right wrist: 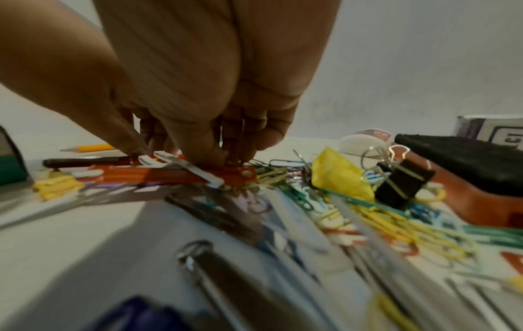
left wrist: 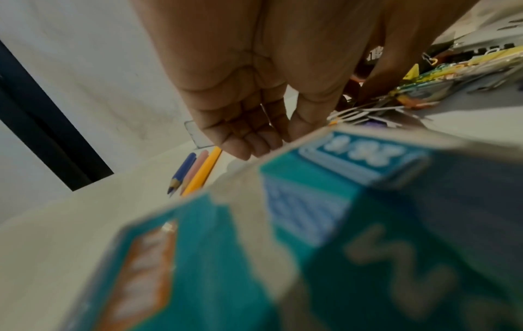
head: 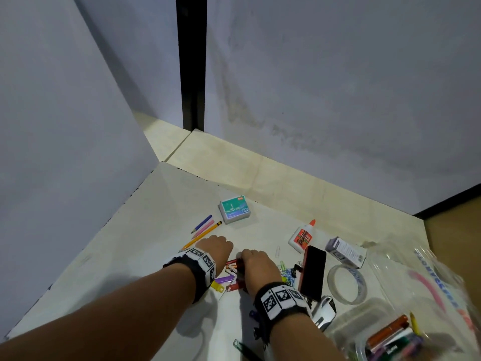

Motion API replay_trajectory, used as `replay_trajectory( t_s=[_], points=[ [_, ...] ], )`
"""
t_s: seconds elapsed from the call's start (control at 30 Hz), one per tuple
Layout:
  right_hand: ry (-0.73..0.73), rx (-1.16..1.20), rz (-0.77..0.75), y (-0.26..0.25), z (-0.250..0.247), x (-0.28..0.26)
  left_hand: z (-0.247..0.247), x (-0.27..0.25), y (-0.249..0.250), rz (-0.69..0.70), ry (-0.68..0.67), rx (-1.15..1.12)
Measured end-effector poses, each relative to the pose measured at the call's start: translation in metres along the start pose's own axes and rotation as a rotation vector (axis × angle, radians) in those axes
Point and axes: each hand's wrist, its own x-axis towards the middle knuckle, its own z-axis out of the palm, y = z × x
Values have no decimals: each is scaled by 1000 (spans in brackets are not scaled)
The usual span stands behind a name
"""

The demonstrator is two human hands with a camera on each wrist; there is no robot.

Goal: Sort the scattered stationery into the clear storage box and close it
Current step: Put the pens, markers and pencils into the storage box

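My right hand [head: 240, 259] [right wrist: 223, 159] is down in a pile of coloured plastic fasteners and pinches a red fastener strip [head: 232, 262] [right wrist: 169, 174]. My left hand [head: 228, 254] [left wrist: 271, 138] sits just left of it with loosely curled fingers, and nothing shows in its palm. One left fingertip touches the far end of the pile in the right wrist view. The clear storage box [head: 376, 303] stands open at the lower right with several markers inside. Its lid [head: 421, 272] lies beside it.
A teal staples box [head: 235, 212] [left wrist: 311, 235] and three pencils [head: 205, 229] [left wrist: 195, 172] lie beyond my left hand. Right of my hands lie paper clips [head: 286, 273] [right wrist: 382, 224], a binder clip [right wrist: 402, 183], a black eraser [head: 313, 273], a glue bottle [head: 302, 237] and a tape roll [head: 347, 284].
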Motion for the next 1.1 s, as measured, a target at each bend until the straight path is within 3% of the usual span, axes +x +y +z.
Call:
replay_trajectory(
  t_s=[0.53, 0.7, 0.9, 1.1],
  points=[
    [-94, -14, 50, 2, 0, 3, 11, 8, -16, -115, -100, -171],
    [-79, 9, 50, 1, 1, 0, 4, 15, -20, -172, -3, -213],
    [100, 162, 118, 1, -8, -8, -3, 27, -35, -385, 217, -454],
    [275, 457, 203, 0, -12, -23, -1, 36, -47, -484, 125, -359]
  ],
)
